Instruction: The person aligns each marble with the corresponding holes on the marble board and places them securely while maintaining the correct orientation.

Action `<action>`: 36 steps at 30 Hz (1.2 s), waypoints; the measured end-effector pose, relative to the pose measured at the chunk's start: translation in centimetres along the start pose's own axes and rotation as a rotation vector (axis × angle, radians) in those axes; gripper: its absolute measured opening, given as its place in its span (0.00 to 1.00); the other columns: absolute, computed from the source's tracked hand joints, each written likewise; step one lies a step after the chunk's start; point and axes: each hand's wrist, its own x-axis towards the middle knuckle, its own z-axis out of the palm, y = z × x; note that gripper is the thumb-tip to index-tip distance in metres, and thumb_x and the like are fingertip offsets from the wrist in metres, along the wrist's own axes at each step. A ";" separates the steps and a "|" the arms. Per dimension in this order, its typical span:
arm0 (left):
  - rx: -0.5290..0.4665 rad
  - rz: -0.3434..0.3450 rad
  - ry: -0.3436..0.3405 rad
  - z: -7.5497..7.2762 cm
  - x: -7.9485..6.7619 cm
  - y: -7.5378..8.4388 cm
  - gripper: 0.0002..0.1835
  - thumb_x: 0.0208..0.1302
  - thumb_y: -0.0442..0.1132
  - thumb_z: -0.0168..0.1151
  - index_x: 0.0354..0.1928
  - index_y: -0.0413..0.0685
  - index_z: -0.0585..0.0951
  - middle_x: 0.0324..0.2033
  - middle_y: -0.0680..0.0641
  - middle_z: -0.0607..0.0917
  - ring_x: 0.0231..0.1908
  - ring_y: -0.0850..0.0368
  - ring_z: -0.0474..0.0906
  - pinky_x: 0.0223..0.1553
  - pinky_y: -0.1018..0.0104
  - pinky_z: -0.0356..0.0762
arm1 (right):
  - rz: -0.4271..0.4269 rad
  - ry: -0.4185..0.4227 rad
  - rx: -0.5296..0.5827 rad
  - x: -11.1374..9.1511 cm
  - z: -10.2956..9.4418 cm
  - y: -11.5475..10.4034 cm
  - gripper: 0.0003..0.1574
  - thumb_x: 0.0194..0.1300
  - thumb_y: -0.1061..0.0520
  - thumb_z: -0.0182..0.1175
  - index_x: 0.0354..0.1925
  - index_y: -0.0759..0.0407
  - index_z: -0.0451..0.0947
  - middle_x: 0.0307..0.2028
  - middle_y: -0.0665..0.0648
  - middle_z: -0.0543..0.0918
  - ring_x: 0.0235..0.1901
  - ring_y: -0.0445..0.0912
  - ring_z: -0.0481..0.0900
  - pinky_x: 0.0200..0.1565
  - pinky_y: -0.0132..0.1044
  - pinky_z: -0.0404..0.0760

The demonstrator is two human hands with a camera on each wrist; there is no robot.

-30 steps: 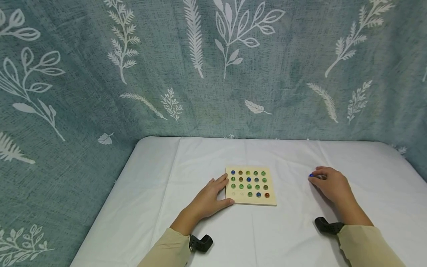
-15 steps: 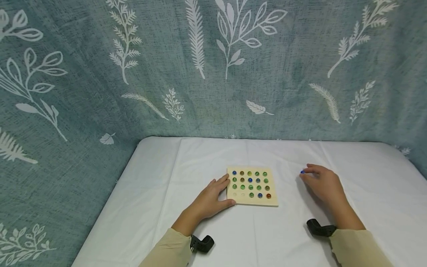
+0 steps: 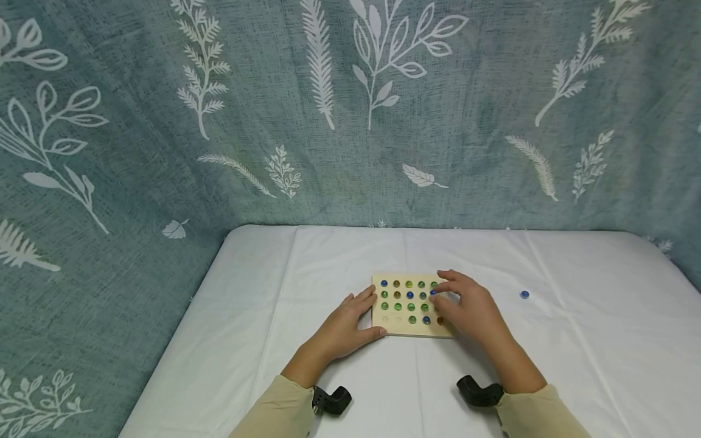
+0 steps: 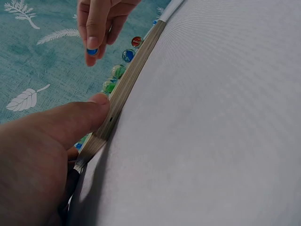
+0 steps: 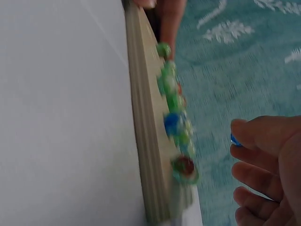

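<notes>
A pale wooden board [image 3: 405,328] carries rows of glass marbles in green, blue, amber and red. Two hollows at its near left hold none. My left hand [image 3: 342,325] rests at the board's left side, fingertips at the left edge and its thumb [image 4: 89,115] laid straight along the near edge. Over the board's right side, my right hand [image 3: 468,307] pinches a blue marble [image 4: 92,51] between thumb and index finger, its other fingers loosely bent. From the head, this hand hides part of the right-hand column. In the right wrist view the pinched marble is mostly covered by fingertips.
One loose blue marble [image 3: 524,294] lies on the white cloth [image 3: 597,286] to the right of the board. A teal leaf-patterned curtain [image 3: 350,170] hangs behind the table and along its left side. Each wrist wears a black camera mount [image 3: 332,400].
My right hand has carried the pinched blue marble left from the cloth to over the board's right side, uncovering a loose blue marble. The left hand and board stay in place.
</notes>
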 end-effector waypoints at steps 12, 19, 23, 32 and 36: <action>0.002 -0.002 -0.006 0.1 -0.1 -0.2 0.43 0.64 0.61 0.63 0.75 0.52 0.62 0.77 0.56 0.55 0.76 0.49 0.51 0.76 0.50 0.53 | -0.199 -0.114 -0.098 -0.6 3.4 -2.8 0.10 0.61 0.53 0.69 0.40 0.58 0.88 0.64 0.61 0.76 0.70 0.59 0.64 0.66 0.59 0.71; 0.015 0.024 -0.002 0.2 0.0 -0.3 0.43 0.64 0.61 0.62 0.75 0.51 0.62 0.76 0.54 0.56 0.76 0.53 0.52 0.77 0.52 0.51 | -0.217 -0.123 -0.139 -0.7 4.2 -3.0 0.09 0.59 0.54 0.71 0.37 0.56 0.88 0.64 0.61 0.76 0.71 0.59 0.64 0.67 0.58 0.70; 0.013 0.027 -0.001 0.1 0.0 -0.3 0.43 0.64 0.61 0.62 0.75 0.51 0.62 0.76 0.54 0.56 0.76 0.53 0.51 0.77 0.52 0.51 | -0.233 -0.120 -0.148 -0.7 4.3 -3.2 0.09 0.58 0.54 0.72 0.37 0.56 0.88 0.64 0.61 0.76 0.70 0.59 0.64 0.66 0.57 0.71; 0.011 0.026 0.004 0.1 0.0 -0.3 0.43 0.64 0.61 0.63 0.75 0.51 0.62 0.76 0.54 0.56 0.76 0.52 0.51 0.77 0.52 0.51 | -0.239 -0.137 -0.169 -0.6 4.3 -3.4 0.10 0.58 0.53 0.72 0.37 0.56 0.88 0.64 0.60 0.76 0.71 0.58 0.63 0.65 0.56 0.73; 0.012 0.029 0.005 0.0 0.1 -0.2 0.43 0.64 0.61 0.63 0.75 0.50 0.62 0.76 0.54 0.56 0.76 0.53 0.52 0.77 0.52 0.50 | -0.238 -0.144 -0.157 -0.6 3.9 -3.3 0.09 0.59 0.53 0.71 0.37 0.56 0.88 0.64 0.60 0.76 0.71 0.59 0.64 0.65 0.57 0.72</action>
